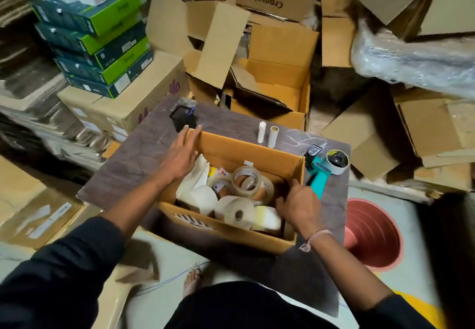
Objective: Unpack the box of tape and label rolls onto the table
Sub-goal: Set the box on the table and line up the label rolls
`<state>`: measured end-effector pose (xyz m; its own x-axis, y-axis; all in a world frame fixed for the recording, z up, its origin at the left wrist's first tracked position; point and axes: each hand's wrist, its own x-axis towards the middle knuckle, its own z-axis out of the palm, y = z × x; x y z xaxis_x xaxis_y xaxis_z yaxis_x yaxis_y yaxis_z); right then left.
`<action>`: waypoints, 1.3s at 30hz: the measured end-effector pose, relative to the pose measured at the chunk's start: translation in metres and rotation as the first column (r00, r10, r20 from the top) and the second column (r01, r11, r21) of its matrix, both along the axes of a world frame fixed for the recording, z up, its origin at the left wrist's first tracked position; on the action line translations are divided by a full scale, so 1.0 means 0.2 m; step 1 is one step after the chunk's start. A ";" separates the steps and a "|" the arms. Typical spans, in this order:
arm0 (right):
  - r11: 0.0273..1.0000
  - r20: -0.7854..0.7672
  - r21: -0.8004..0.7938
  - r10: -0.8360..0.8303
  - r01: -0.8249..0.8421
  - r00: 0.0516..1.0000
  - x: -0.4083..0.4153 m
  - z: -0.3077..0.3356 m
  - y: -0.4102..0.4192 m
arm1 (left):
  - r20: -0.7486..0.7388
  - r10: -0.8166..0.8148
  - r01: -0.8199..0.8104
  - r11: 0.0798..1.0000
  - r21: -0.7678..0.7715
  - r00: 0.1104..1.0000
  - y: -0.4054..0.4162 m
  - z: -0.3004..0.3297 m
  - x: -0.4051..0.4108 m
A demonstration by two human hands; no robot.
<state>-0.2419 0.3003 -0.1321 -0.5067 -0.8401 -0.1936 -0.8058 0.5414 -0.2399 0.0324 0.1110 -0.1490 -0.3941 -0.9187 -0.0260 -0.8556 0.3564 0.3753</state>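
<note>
The dark, mottled, stone-look table top (144,153) carries the open brown corrugated cardboard box (246,153), which sits near the table's middle and is full: nothing from it appears to be out yet, so the unpacking looks to be at its start. The bare table on the left offers the most room for laying things out.

The left hand (180,156) lies flat along the box's far left wall, fingers straight and close together, gripping nothing. The right hand (299,205) reaches into the near right corner, fingers curled downward beside the rolls; whether they have closed on one I cannot tell.

To do this well, steady the box with the left hand and lift one roll at a time, straight up.

Inside, the white paper label rolls (239,213) lie along the near side, matte, with narrow cores. Behind them, the glossy clear-and-tan packing tape rolls (246,180) lean together, slick and liable to slide. Loose white paper sheets (198,174) stand at the left.

Beside the box lies a teal plastic tape dispenser (326,169).
</note>
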 end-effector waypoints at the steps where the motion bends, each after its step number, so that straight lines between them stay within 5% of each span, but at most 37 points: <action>1: 1.000 -0.001 0.000 -0.006 0.006 1.000 0.01 0.00 -0.01 | -0.008 -0.016 0.016 1.000 0.019 1.000 -0.04 0.00 -0.02; 11: 0.991 -0.010 -0.120 -0.059 0.057 0.998 0.06 -0.04 -0.03 | 0.160 -0.378 0.398 0.910 -0.114 0.912 -0.37 0.02 -0.13; 15: 0.961 -0.209 -0.273 -0.010 -0.049 0.978 0.10 -0.01 -0.11 | 0.167 -0.395 0.422 0.887 -0.187 0.903 -0.44 -0.01 -0.13; 22: 0.887 -0.111 -0.459 0.006 -0.057 0.994 0.15 0.10 -0.49 | 0.145 -0.394 0.413 0.901 -0.133 0.908 -0.48 -0.04 -0.15; 26: 0.911 -0.042 -0.369 0.179 -0.182 0.983 0.23 0.13 -0.57 | 0.100 -0.397 0.408 0.904 -0.128 0.912 -0.48 -0.05 -0.16; 29: 0.948 0.095 -0.075 0.316 -0.310 0.944 0.31 0.06 -0.55 | 0.051 -0.397 0.399 0.898 -0.184 0.916 -0.48 -0.07 -0.14; 32: 0.890 0.069 0.159 0.422 -0.427 0.904 0.35 -0.06 -0.52 | 0.046 -0.398 0.399 0.893 -0.208 0.916 -0.47 -0.07 -0.15; 39: 0.840 -0.065 0.071 0.542 -0.538 0.838 0.44 -0.16 -0.47 | 0.006 -0.379 0.371 0.904 -0.211 0.926 -0.46 -0.08 -0.14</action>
